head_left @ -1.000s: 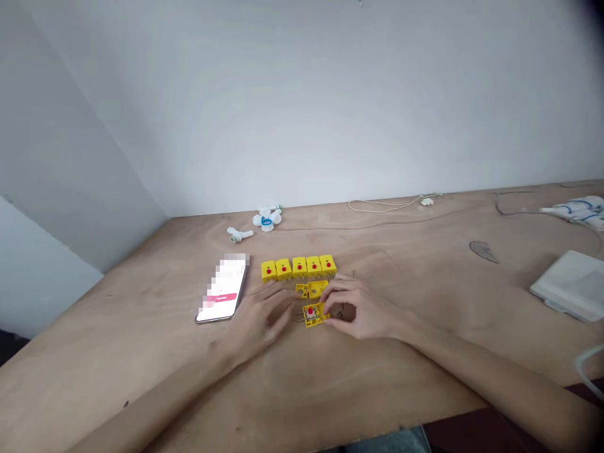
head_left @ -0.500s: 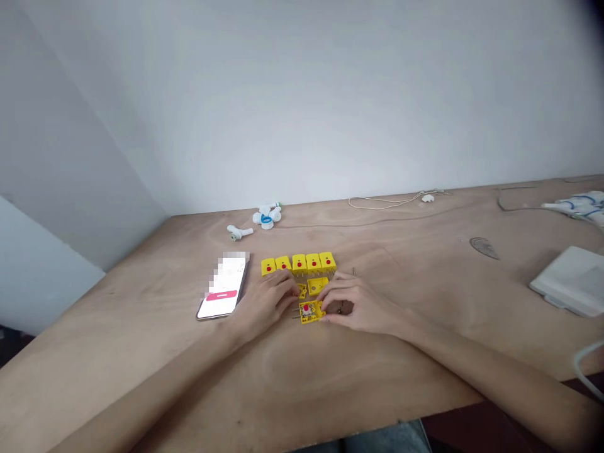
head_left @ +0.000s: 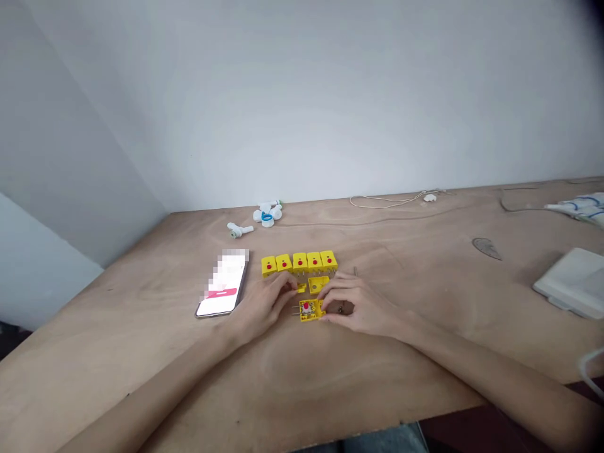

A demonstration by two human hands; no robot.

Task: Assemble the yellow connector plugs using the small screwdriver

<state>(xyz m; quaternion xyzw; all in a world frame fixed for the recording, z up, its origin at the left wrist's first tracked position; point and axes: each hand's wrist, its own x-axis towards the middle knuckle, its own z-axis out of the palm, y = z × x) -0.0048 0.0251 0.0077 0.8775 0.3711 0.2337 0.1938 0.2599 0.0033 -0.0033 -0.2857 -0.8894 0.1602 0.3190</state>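
My left hand [head_left: 267,303] pinches a small yellow plastic piece [head_left: 301,288] between thumb and fingertips, just above the tabletop. Under it lies an opened yellow plug housing [head_left: 311,316] with a red button, metal parts inside and pins pointing left. The fingers of my right hand [head_left: 352,302] grip the right end of this housing. Behind it rests a yellow cover [head_left: 318,285], hollow side up, partly hidden by my right fingers. Several yellow plugs with red buttons [head_left: 300,262] stand in a row farther back. Small metal bits [head_left: 341,309] show beneath my right palm.
A phone [head_left: 221,289] with a lit screen lies left of my left hand. White and blue plastic fittings [head_left: 267,217] sit near the wall, with a thin cord [head_left: 387,205] farther right. A white box [head_left: 573,283] stands at the right of the wooden table [head_left: 425,264].
The small yellow piece has tilted up in my left fingers and now shows edge-on. My right hand keeps its hold on the housing. The view has shifted slightly.
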